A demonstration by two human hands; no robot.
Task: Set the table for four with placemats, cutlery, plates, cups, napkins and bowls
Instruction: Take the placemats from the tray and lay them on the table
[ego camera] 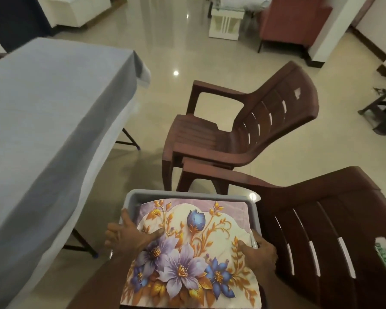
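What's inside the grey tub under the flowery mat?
Only the floral placemat shows, lying over the grey tub and gripped by the left hand and right hand. It hides whatever lies beneath.

Placemat [187,253] on top in tub [187,194], near centre. Table [42,119] left of tub. Two chairs right: one [243,130] behind tub, other [321,230] beside it.

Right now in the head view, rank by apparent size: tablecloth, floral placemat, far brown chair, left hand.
1. tablecloth
2. far brown chair, though nearness makes its lead over the placemat unsure
3. floral placemat
4. left hand
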